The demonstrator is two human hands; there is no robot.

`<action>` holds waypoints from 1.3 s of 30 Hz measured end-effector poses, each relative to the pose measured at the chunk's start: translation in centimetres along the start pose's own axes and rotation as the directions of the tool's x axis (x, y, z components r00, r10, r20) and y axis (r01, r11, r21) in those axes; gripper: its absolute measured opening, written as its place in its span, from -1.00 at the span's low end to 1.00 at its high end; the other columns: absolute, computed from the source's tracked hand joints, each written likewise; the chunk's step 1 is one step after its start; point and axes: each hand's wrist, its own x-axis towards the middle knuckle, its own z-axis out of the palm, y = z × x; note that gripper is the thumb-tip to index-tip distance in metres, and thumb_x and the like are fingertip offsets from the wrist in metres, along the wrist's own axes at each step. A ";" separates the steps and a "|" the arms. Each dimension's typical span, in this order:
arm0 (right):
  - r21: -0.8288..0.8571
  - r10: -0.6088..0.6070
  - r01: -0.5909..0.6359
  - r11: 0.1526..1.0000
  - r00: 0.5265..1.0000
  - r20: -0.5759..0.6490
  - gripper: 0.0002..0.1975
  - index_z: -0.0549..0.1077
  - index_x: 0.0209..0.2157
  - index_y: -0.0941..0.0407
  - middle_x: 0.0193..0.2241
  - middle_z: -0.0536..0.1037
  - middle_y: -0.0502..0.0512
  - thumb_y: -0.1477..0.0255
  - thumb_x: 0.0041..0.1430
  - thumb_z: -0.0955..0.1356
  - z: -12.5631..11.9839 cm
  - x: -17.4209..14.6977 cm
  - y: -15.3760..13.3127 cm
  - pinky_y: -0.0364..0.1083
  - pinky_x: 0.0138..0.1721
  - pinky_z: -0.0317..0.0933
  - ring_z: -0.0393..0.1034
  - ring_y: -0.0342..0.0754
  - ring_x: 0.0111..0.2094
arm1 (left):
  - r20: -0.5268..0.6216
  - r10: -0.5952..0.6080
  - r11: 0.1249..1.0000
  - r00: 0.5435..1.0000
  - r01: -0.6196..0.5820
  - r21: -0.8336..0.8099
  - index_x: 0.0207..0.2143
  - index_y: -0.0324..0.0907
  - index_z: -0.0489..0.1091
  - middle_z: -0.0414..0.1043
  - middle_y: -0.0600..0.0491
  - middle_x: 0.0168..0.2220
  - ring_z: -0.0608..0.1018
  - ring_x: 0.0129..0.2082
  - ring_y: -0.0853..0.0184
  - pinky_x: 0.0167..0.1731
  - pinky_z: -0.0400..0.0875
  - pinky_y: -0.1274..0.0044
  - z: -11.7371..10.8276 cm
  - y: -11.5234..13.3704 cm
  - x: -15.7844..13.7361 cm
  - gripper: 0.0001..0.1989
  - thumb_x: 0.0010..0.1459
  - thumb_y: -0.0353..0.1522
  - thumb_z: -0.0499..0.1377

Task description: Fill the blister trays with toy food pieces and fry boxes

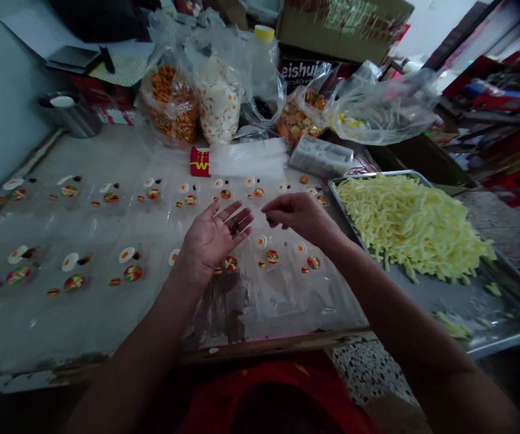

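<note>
My left hand (214, 236) is held palm up over the table, fingers stretched out, with a few small dark pieces apparently lying on them. Beside it, my right hand (298, 216) hovers with thumb and fingertips pinched together; whatever sits between them is too small to make out. Under both hands lie rows of clear plastic bags, each with miniature foods on it: a fried egg (126, 255), a round pizza-like piece (133, 273), a tiny burger (114, 281). Dark bits lie next to the eggs in many sets.
To the right, a metal tray (519, 301) carries a heap of pale yellow fry-like strips (416, 226). Along the back stand a bag of miniature eggs (220, 102), a bag of orange-brown pieces (169, 108), a red fry-style packet (200, 161), a clear plastic box (320, 158) and a steel cup (79, 117).
</note>
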 end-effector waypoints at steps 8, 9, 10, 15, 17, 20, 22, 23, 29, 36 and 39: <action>0.093 0.238 -0.235 0.967 0.971 -0.016 -0.81 0.48 -0.36 0.13 -0.59 0.57 0.02 0.50 -0.01 0.53 0.6 -1.1 7.3 -0.20 -0.61 0.27 0.48 -0.08 -0.60 | 0.010 0.043 0.998 0.999 -0.043 0.053 0.05 -0.24 0.45 0.57 -0.18 -0.08 0.60 0.00 0.12 0.09 0.42 0.24 0.5 0.3 0.8 -0.64 0.33 -0.24 0.07; 0.060 0.229 -0.227 0.972 0.973 -0.029 -0.80 0.47 -0.41 0.13 -0.60 0.56 0.01 0.49 -0.03 0.54 0.8 -0.8 7.6 -0.20 -0.62 0.25 0.47 -0.08 -0.61 | 0.025 0.053 0.996 0.998 -0.054 0.065 0.05 -0.24 0.45 0.57 -0.19 -0.06 0.58 0.03 0.11 0.11 0.40 0.23 0.7 0.4 0.8 -0.63 0.33 -0.23 0.07; 0.021 0.224 -0.223 0.975 0.974 -0.040 -0.80 0.46 -0.45 0.13 -0.60 0.56 0.01 0.49 -0.04 0.55 1.0 -0.5 7.8 -0.20 -0.62 0.24 0.46 -0.09 -0.62 | 0.040 0.056 0.995 0.998 -0.059 0.077 0.04 -0.24 0.45 0.56 -0.19 -0.03 0.57 0.06 0.10 0.13 0.38 0.21 0.8 0.4 0.9 -0.63 0.33 -0.22 0.07; -0.061 0.155 -0.162 0.985 0.982 -0.107 -0.72 0.45 -0.50 0.13 -0.61 0.54 0.01 0.31 -0.01 0.57 0.9 -0.3 7.6 -0.20 -0.61 0.17 0.41 -0.13 -0.63 | 0.079 -0.011 0.996 0.997 0.003 0.090 0.08 -0.25 0.43 0.51 -0.23 0.08 0.53 0.14 0.07 0.16 0.35 0.20 1.0 -0.4 1.3 -0.60 0.35 -0.21 0.05; -0.048 0.080 -0.091 0.995 0.977 -0.196 -0.68 0.47 -0.48 0.13 -0.62 0.51 -0.01 0.21 0.04 0.54 0.7 -0.7 6.9 -0.19 -0.60 0.15 0.37 -0.15 -0.63 | 0.079 -0.032 0.996 0.996 0.026 0.080 0.11 -0.26 0.40 0.51 -0.24 0.08 0.54 0.11 0.08 0.12 0.39 0.21 0.9 -0.9 1.6 -0.58 0.36 -0.20 0.03; -0.130 -0.095 0.055 0.990 0.942 -0.323 -0.73 0.58 -0.36 0.13 -0.57 0.53 0.00 0.20 0.19 0.45 0.3 -1.4 5.0 -0.18 -0.52 0.18 0.37 -0.14 -0.56 | 0.088 -0.078 0.993 0.993 0.069 0.098 0.13 -0.26 0.38 0.54 -0.25 0.03 0.60 0.01 0.09 -0.01 0.50 0.24 1.0 -1.5 1.8 -0.56 0.39 -0.18 -0.01; -0.191 -0.180 0.129 0.973 0.941 -0.286 -0.79 0.64 -0.28 0.11 -0.48 0.60 0.03 0.28 0.25 0.41 0.3 -1.8 3.6 -0.17 -0.44 0.22 0.43 -0.12 -0.47 | 0.098 -0.114 0.988 0.989 0.102 0.112 0.13 -0.27 0.39 0.57 -0.23 -0.05 0.64 -0.10 0.11 -0.09 0.53 0.27 1.4 -2.0 2.0 -0.55 0.40 -0.17 -0.04; -0.189 -0.189 0.144 0.971 0.950 -0.248 -0.81 0.66 -0.27 0.10 -0.43 0.62 0.03 0.33 0.26 0.39 0.3 -2.0 3.1 -0.17 -0.40 0.24 0.45 -0.11 -0.43 | 0.106 -0.124 0.987 0.987 0.113 0.111 0.12 -0.27 0.39 0.58 -0.22 -0.10 0.64 -0.14 0.13 -0.10 0.53 0.28 1.7 -2.3 2.1 -0.54 0.41 -0.16 -0.04; -0.230 -0.108 0.036 0.973 0.945 -0.308 -0.82 0.67 -0.33 0.09 -0.43 0.64 0.01 0.57 0.08 0.40 -0.3 -2.7 3.0 -0.17 -0.39 0.27 0.50 -0.08 -0.41 | 0.144 -0.132 0.990 0.981 0.122 0.077 0.01 -0.25 0.45 0.60 -0.11 -0.22 0.63 -0.26 0.23 -0.09 0.50 0.35 4.7 -5.7 3.5 -0.56 0.41 -0.14 -0.04; -0.225 -0.050 -0.052 0.973 0.904 -0.425 -0.86 0.67 -0.36 0.13 -0.46 0.63 0.03 0.50 -0.02 0.44 -5.5 -5.3 4.4 -0.16 -0.42 0.28 0.47 -0.08 -0.46 | 0.142 -0.203 0.979 0.969 0.197 0.052 0.00 -0.26 0.44 0.59 -0.09 -0.28 0.62 -0.33 0.24 -0.13 0.48 0.37 8.0 -9.2 5.9 -0.64 0.39 -0.22 0.02; -0.095 0.056 -0.106 0.990 0.904 -0.424 -0.82 0.68 -0.34 0.14 -0.48 0.63 0.03 0.48 -0.05 0.44 -7.4 -6.8 5.5 -0.18 -0.47 0.25 0.44 -0.12 -0.50 | 0.073 -0.175 0.985 0.982 0.174 0.017 0.00 -0.28 0.44 0.61 -0.16 -0.22 0.64 -0.20 0.18 -0.07 0.48 0.33 7.9 -9.2 6.3 -0.66 0.37 -0.25 0.03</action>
